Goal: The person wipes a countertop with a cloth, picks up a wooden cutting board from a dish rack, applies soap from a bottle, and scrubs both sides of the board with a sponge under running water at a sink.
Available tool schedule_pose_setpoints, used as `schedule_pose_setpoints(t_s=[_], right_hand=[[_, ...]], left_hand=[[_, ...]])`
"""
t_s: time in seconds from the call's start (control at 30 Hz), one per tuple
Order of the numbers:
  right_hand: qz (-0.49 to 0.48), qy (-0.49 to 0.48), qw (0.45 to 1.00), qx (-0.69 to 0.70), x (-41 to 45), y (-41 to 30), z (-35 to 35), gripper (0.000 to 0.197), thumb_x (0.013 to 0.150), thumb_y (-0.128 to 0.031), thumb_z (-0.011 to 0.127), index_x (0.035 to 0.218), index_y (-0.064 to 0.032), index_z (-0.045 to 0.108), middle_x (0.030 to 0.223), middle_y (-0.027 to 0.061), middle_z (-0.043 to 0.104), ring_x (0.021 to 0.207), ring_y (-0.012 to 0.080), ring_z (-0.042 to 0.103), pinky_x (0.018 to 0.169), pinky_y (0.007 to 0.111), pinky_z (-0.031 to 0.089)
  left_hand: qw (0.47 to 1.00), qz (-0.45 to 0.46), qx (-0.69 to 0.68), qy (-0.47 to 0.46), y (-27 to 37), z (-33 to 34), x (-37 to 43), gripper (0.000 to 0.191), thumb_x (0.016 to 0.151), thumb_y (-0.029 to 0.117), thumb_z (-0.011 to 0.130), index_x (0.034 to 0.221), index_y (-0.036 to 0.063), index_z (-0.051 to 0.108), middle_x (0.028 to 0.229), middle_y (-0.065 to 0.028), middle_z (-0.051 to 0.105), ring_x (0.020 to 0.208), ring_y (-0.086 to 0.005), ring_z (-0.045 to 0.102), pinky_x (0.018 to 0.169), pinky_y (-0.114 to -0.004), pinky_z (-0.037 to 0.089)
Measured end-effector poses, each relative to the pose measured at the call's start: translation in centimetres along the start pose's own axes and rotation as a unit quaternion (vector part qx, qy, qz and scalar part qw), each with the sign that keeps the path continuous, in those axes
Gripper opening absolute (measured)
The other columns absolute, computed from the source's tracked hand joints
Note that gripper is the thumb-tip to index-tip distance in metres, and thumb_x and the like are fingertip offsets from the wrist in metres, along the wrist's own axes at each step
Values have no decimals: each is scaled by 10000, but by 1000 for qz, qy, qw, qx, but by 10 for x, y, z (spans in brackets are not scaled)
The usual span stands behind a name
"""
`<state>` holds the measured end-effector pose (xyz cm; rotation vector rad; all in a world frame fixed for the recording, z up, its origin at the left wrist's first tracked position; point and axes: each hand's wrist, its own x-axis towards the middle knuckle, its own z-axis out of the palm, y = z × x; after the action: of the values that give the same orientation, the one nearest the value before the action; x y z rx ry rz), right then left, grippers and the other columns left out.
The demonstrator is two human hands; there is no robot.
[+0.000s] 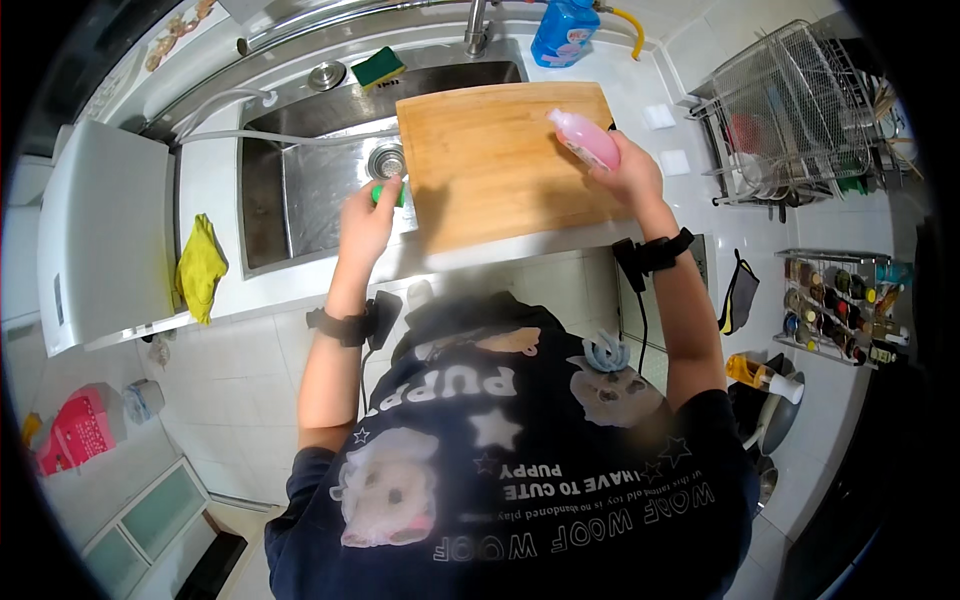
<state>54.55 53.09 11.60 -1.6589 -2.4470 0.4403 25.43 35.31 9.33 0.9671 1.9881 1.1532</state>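
Note:
My right hand (626, 172) grips a pink plastic squeeze bottle (589, 140), tilted with its uncapped-looking pale tip up and left, above a wooden cutting board (495, 165). The board lies over the right part of the stainless steel sink (322, 195) and the counter. Between the thumb and fingers of my left hand (371, 217) is a small green object (388, 195), perhaps a cap, over the sink just left of the board and near the drain (388, 161). A green and yellow sponge (378, 67) rests on the sink's back ledge.
Behind the board stand a faucet (475, 34) and a blue detergent bottle (564, 34). A grey hose (322, 139) crosses the sink. A yellow-green cloth (201, 268) lies by a white appliance (109, 236) at left. A wire dish rack (787, 112) stands at right.

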Motion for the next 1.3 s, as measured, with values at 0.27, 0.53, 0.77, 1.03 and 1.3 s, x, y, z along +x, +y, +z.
schedule_pose_setpoints(t_s=[0.27,0.53,0.77,1.03,1.3], right_hand=[[2,7,1000,-24,3,-21,-9,441,614,-241,680,1020,-149,533,877,116,616,820,304,578,686,379,454],[-41,52,977,203,12,-11,4,467,612,-190,732,1009,-66,520,849,95,615,736,200,601,620,301,469],[-45,29,864,500,11,-43,-14,466,659,-45,706,1055,-16,463,899,77,578,730,115,568,563,225,463],[-100,64,870,479,10,-63,-49,496,658,-63,714,1084,-19,465,945,70,573,759,125,572,600,241,481],[-104,38,867,486,6,-58,-40,523,642,-90,736,1086,-27,466,939,56,571,796,122,561,633,248,478]], left_hand=[[999,32,13,-3,-2,-5,-9,390,817,355,526,674,-6,554,520,-111,475,494,-165,425,496,-297,367],[999,26,-11,-17,-5,-6,-11,347,859,319,498,670,30,530,505,14,433,482,-63,378,449,-223,304],[999,16,-44,-9,-15,-2,-8,286,817,287,570,842,3,546,560,-37,507,510,-91,434,484,-234,355],[987,83,-134,-20,-27,10,0,293,801,144,594,1039,22,473,831,-73,576,613,-97,529,551,-223,423],[932,202,-277,-118,22,26,17,340,812,102,581,1115,41,437,1030,-64,526,889,-103,505,699,-230,420]])
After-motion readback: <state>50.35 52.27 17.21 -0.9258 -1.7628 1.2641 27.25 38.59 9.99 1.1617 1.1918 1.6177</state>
